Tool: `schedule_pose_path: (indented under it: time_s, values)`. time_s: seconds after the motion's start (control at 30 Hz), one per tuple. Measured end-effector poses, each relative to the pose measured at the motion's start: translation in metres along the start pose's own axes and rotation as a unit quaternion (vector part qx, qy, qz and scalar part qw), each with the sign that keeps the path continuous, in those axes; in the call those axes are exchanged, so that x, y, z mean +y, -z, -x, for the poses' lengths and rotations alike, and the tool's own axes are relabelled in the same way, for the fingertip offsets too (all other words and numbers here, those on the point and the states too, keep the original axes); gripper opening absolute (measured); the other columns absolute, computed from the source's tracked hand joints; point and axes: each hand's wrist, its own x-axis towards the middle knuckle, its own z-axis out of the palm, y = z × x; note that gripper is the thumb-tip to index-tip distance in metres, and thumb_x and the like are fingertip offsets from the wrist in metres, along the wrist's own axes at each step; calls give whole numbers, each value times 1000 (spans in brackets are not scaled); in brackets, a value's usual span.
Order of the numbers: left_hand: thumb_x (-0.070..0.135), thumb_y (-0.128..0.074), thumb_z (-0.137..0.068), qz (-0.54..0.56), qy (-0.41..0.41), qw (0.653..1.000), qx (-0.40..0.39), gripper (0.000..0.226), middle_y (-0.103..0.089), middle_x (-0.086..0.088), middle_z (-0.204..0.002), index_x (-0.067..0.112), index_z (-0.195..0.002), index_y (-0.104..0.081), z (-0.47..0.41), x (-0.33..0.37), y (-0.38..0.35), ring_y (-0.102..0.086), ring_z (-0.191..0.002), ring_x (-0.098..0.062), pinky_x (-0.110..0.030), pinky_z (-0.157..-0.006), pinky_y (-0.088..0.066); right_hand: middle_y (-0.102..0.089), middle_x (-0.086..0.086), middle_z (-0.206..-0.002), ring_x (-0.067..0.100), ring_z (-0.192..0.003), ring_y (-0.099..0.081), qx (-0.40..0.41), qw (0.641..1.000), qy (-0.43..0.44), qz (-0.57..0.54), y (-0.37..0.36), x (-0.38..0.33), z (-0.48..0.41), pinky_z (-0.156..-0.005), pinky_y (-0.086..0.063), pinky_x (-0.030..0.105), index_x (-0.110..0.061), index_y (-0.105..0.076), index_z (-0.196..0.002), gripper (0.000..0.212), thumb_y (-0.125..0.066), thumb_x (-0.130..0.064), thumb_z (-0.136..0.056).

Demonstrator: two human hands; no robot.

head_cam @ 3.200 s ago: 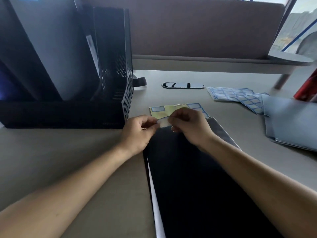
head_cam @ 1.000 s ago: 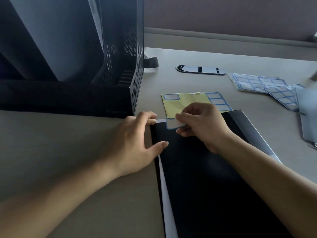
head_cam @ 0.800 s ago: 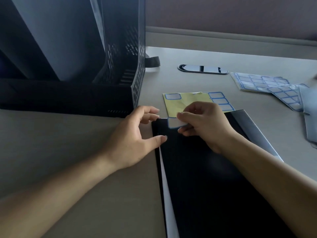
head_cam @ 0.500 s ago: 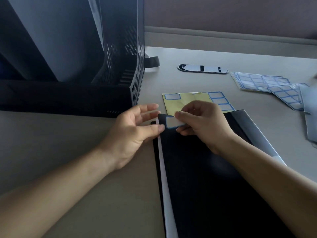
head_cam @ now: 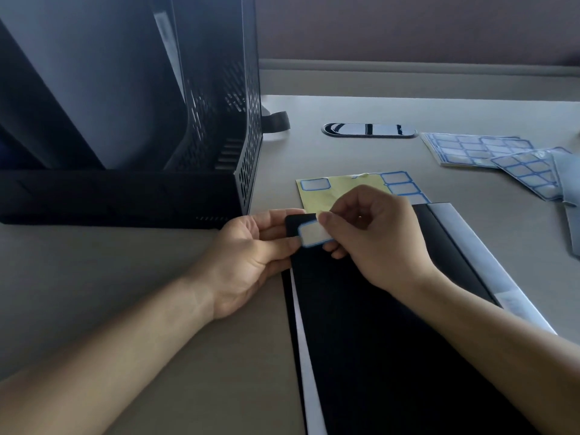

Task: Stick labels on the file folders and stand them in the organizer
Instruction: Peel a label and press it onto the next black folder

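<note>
A black file folder [head_cam: 383, 324] lies flat on the desk in front of me. My left hand [head_cam: 251, 255] grips its far left corner, lifted a little off the desk. My right hand [head_cam: 367, 240] pinches a white label with a blue border [head_cam: 312, 235] and holds it on that corner. Just beyond lies a yellow backing sheet [head_cam: 332, 191] with a few labels left on it. The black mesh organizer [head_cam: 219, 120] stands at the left with a grey folder [head_cam: 103, 80] upright inside it.
More label sheets [head_cam: 477, 149] lie at the right back, beside grey folders [head_cam: 569, 189] at the right edge. A black oval cable port [head_cam: 368, 130] sits in the desk further back. A partition wall closes off the back of the desk.
My left hand went from pressing flat on the folder's corner to gripping and lifting it. My right hand brought the label down onto that corner.
</note>
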Motion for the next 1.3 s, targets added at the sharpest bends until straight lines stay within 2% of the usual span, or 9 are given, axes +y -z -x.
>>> schedule_pose_path:
  time_s: [0.1, 0.23, 0.33, 0.47, 0.57, 0.7, 0.8, 0.97, 1.3]
  values:
    - [-1, -63, -70, 3, -14, 1000, -7, 37, -75, -10, -98, 11, -104, -70, 1, -2, 2, -72, -91, -20, -32, -82, -59, -69, 8, -61, 11, -48, -67, -5, 1000, 18, 12, -1, 1, 3, -48, -51, 18, -15, -63, -73, 18, -74, -10, -86]
    - [-2, -62, -70, -3, -24, 1000, -5, 38, -75, -11, -99, 9, -105, -69, 1, -4, 4, -72, -92, -22, -33, -84, -59, -69, 5, -61, 15, -50, -69, -1, 1000, 19, 19, -2, 3, 3, -53, -58, 28, -17, -61, -71, 20, -73, -10, -86]
    - [-1, -63, -69, -8, -28, 1000, -7, 37, -75, -10, -98, 10, -104, -69, 2, -4, 3, -72, -92, -21, -34, -87, -57, -69, 6, -60, 13, -49, -68, 0, 1000, 9, 12, -3, 3, 3, -51, -56, 24, -12, -61, -72, 18, -71, -10, -87]
    - [-1, -64, -70, -7, -30, 999, -12, 39, -75, -11, -98, 8, -107, -68, 3, -3, 2, -71, -93, -22, -36, -91, -54, -70, 4, -59, 13, -47, -66, 3, 1000, 14, 24, -5, 4, 5, -51, -54, 23, -14, -59, -71, 20, -70, -11, -87]
    - [-10, -65, -71, 6, -30, 999, -22, 42, -73, -15, -100, 4, -110, -67, 2, -3, 3, -71, -94, -25, -33, -87, -58, -69, 6, -60, 13, -48, -66, 4, 1000, 11, 15, -4, 4, 6, -50, -54, 22, -13, -59, -72, 19, -70, -11, -87]
    - [-8, -56, -70, 17, -37, 999, -24, 43, -73, -17, -99, 4, -110, -67, 1, -4, 5, -70, -94, -26, -31, -83, -58, -69, 6, -60, 12, -48, -66, 5, 1000, 18, 9, -4, 4, 6, -50, -52, 21, -13, -58, -72, 19, -70, -10, -87]
    - [-8, -60, -68, 3, -49, 999, -21, 44, -73, -15, -103, 6, -109, -67, 2, -5, 4, -69, -97, -23, -30, -88, -56, -69, 8, -60, 9, -47, -65, 6, 1000, 21, -2, -4, 3, 7, -49, -49, 18, -13, -58, -72, 20, -70, -10, -88]
    - [-4, -74, -67, -22, -72, 997, -11, 43, -74, -11, -101, 10, -107, -69, 2, -6, 3, -70, -97, -20, -25, -85, -56, -69, 6, -59, 7, -46, -65, 6, 1000, 23, -9, -4, 2, 8, -49, -48, 15, -12, -59, -73, 18, -70, -9, -88]
    - [-2, -70, -68, -47, -85, 995, 1, 38, -75, -6, -97, 17, -101, -73, 2, -7, 3, -70, -92, -17, -25, -83, -56, -70, 4, -60, 10, -47, -67, 7, 1000, 30, -3, -4, 2, 8, -50, -50, 18, -12, -60, -73, 18, -71, -9, -87]
